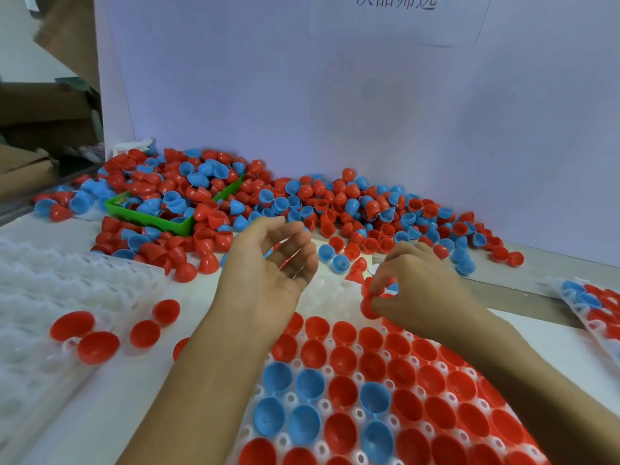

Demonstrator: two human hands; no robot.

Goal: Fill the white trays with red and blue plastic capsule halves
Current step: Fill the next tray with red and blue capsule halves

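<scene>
R hand (419, 290) fingers pinching 1 red half (370, 307) (over centre tray (335, 297)); L hand (268, 263) fingers loosely spread.

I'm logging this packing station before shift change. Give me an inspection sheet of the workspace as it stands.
Surface: white table, mostly covered.
Job's things: centre tray nearly filled, far pockets empty; left tray holds a few red halves; right tray partly in view.
Clutter: loose capsule halves heaped along the backboard; green bin overflowing.
Grips: left hand open, palm up; right hand pinches a red half.
Cables: nothing seen.
Surroundings: white backboard; cardboard boxes at left.
</scene>
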